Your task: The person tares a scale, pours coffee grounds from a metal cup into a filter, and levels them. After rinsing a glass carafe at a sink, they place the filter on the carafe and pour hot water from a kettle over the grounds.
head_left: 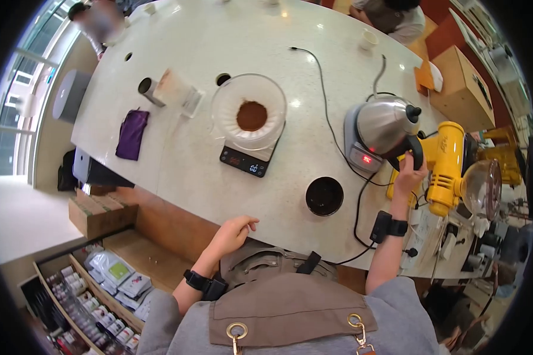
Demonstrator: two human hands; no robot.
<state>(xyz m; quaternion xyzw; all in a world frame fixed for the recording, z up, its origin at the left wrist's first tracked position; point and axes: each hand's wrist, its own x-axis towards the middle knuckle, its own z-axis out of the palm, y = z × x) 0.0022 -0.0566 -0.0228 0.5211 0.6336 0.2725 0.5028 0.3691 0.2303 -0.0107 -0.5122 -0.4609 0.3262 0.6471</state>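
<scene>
My right hand is wrapped round the black handle of a silver gooseneck kettle, which sits on its grey base with a red lit display. Near the table's front edge, my left hand is loosely curled, its fingers closed with nothing seen in them. A glass dripper with a white filter holds brown coffee grounds and stands over a black scale with lit digits. Between scale and kettle, closer to me, is a dark round cup.
A purple cloth, a metal cup and a clear container lie left on the white table. Right of the kettle stands a yellow grinder. Black cables cross the right side. Other people are at the far edge.
</scene>
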